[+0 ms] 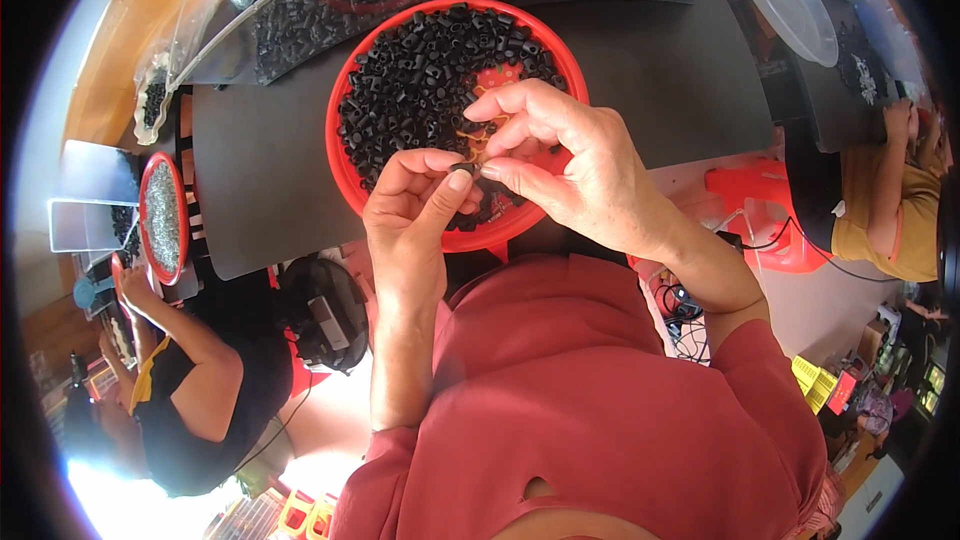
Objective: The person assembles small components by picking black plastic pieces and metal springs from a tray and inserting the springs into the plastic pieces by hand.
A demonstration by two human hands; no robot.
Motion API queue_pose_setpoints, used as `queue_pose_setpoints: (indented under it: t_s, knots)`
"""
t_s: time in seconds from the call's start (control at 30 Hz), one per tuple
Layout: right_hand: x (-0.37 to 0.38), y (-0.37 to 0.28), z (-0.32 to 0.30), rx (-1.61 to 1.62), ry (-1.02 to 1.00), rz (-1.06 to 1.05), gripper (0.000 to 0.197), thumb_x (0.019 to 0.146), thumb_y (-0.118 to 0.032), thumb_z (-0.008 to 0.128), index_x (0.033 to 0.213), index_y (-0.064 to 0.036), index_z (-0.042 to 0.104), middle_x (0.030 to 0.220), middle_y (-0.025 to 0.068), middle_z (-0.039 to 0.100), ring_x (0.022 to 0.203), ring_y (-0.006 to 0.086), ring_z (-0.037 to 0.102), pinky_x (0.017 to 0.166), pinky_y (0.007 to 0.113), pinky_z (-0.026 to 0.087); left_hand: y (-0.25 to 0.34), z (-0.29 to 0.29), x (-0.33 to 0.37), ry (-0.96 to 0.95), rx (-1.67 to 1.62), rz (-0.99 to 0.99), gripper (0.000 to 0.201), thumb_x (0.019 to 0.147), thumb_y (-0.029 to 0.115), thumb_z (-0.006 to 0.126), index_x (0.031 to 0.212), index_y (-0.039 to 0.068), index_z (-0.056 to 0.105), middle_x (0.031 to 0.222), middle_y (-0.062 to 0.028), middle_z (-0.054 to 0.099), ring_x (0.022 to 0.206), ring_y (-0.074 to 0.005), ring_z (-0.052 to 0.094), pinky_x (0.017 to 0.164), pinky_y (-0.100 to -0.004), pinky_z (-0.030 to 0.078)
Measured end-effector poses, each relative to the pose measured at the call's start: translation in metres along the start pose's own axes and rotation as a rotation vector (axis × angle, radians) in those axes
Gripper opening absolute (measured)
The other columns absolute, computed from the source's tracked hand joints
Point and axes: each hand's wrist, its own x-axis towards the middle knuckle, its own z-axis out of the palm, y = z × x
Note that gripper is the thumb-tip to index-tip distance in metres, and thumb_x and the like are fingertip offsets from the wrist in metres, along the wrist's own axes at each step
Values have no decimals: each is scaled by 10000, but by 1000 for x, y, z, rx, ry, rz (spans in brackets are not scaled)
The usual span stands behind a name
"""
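Both hands meet over the near side of a round red basin (338, 155) heaped with small black plastic parts (420, 70). Between its thumb and fingers, my left hand (410, 210) pinches one small dark part (462, 168). My right hand (590, 165) comes in from the right, its thumb tip by that part and its index finger arched above. Its thumb and a bent finger nearly meet; whatever they hold is too small to make out. The basin's patterned red bottom shows beneath the fingers.
Large clear bins (340, 10) of black parts line the table's far side. The dark tabletop (265, 150) surrounds the basin. At left, a person (205, 390) sits near a red-rimmed tray (163, 220) of shiny pieces. Another person (890, 200) works at right, near a red stool (770, 220) and cables.
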Motion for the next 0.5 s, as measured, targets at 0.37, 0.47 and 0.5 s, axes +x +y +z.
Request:
queue_pose_setpoints:
  t_s: [0.37,0.47,0.5]
  knots:
    - [1,-3,-2,16,-79,47,405,849,40,762,1215,3,592,898,84,737,824,133,730,760,262,565,-3,-5,-4,-61,20,-47,108,925,-25,695,1026,0,667,949,-82,723,808,-108,670,745,-241,539]
    - [3,-2,-7,125,-119,119,305,855,21,758,1137,-7,645,914,78,731,806,131,720,728,264,554,-1,-9,-4,-136,-68,-71,106,928,-10,696,1026,14,661,941,-86,724,809,-118,670,752,-241,531]
    - [5,1,-10,15,-91,64,259,850,14,753,1090,-6,659,888,88,718,782,163,716,702,284,550,0,-11,-3,-102,-104,-82,103,933,1,694,1028,18,657,937,-88,723,807,-121,668,753,-242,527]
